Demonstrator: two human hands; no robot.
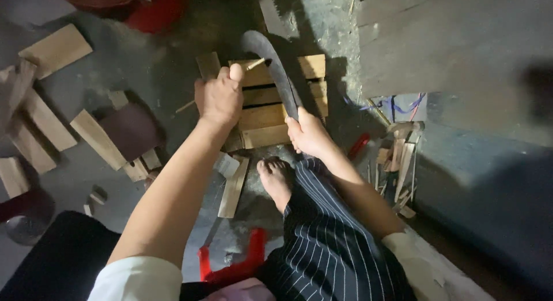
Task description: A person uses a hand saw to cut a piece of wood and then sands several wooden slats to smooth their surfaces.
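My left hand [219, 96] grips a thin wooden stick [255, 63] whose tip points right, above a small wooden crate [271, 114]. My right hand [308, 134] is closed on the handle of a long curved dark blade [271, 62], which rises up and left until it meets the stick's tip. My bare foot [276, 180] rests on the concrete floor just below the crate. Striped dark trousers cover my right leg.
Wooden planks and offcuts [95, 137] lie scattered on the floor at the left. A red frame [233, 269] sits near my legs. Thin wood splinters [400, 163] pile up at the right beside a grey slab [455, 42]. A red container [144, 4] stands at the top.
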